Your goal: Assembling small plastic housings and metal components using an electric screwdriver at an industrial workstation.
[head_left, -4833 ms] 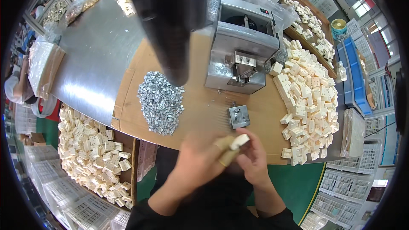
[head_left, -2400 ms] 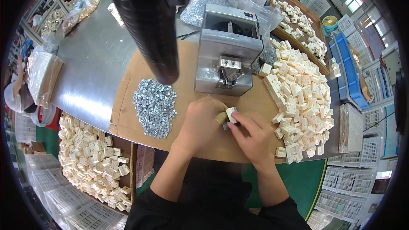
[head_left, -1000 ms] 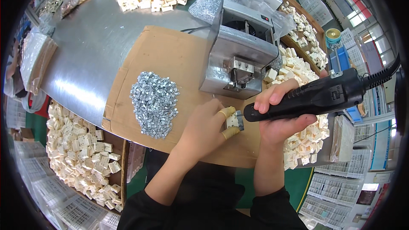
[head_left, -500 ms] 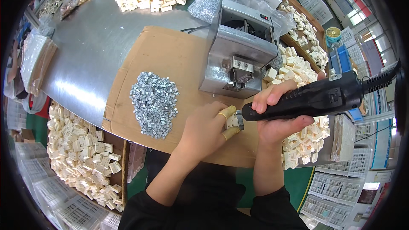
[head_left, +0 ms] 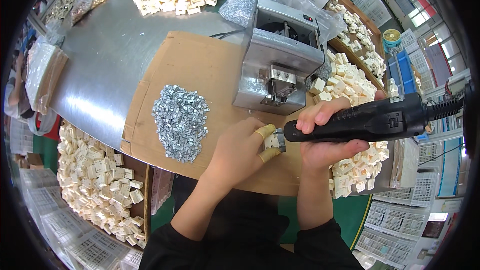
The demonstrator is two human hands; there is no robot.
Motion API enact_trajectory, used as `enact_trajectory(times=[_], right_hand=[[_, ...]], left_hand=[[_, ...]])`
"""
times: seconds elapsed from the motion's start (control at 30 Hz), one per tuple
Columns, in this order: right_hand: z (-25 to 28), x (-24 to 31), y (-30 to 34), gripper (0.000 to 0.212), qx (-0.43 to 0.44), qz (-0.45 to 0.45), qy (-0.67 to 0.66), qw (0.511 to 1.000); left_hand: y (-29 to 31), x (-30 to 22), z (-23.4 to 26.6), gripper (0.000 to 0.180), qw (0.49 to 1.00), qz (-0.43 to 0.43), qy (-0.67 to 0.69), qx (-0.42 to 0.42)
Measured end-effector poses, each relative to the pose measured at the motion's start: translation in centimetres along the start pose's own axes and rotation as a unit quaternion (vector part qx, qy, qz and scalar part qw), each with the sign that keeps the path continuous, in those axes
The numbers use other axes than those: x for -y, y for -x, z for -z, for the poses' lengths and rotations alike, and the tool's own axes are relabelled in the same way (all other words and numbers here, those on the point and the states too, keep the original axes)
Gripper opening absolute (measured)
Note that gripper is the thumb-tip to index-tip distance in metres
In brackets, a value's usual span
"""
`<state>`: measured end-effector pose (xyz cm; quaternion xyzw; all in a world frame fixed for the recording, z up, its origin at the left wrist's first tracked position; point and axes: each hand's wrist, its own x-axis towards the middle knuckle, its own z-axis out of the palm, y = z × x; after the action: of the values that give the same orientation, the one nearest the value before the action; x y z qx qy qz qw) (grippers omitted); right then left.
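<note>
Left hand [head_left: 237, 152] has the cream block [head_left: 272, 141] pinched between yellow-covered fingers, low on the cardboard [head_left: 195, 65], probably to keep it steady. Right hand [head_left: 320, 142] is wrapped round a black power tool [head_left: 365, 119], nose right by the block; can't tell if they touch. Metal bits [head_left: 181, 122] left, cream pile [head_left: 350, 172] right: handy reach, I guess.

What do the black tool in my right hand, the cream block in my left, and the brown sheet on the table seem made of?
Black tool: probably hard plastic, satin, from its smooth shell and soft highlights.
Cream block: likely plastic, fairly dull, with even color and small holes; ceramic isn't ruled out.
Brown sheet: looks like cardboard, matte, creased along its left edge.
</note>
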<state>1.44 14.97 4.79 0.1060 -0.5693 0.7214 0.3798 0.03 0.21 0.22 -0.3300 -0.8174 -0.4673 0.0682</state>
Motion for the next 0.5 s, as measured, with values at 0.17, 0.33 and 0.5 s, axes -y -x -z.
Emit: enact_trajectory(times=[0.17,0.33,0.5], right_hand=[[-0.07,0.1,0.25,0.099,0.018,-0.002,0.024,1.0],[-0.13,0.11,0.46,0.101,0.015,-0.007,0.017,1.0],[-0.27,0.06,0.33,0.101,0.019,-0.004,0.03,0.999]], left_hand=[[-0.05,-0.17,0.1,0.042,1.0,0.001,-0.009,0.002],[-0.41,-0.18,0.28,0.042,0.999,-0.014,-0.027,0.01],[-0.42,-0.15,-0.05,0.044,0.999,-0.016,-0.04,0.022]])
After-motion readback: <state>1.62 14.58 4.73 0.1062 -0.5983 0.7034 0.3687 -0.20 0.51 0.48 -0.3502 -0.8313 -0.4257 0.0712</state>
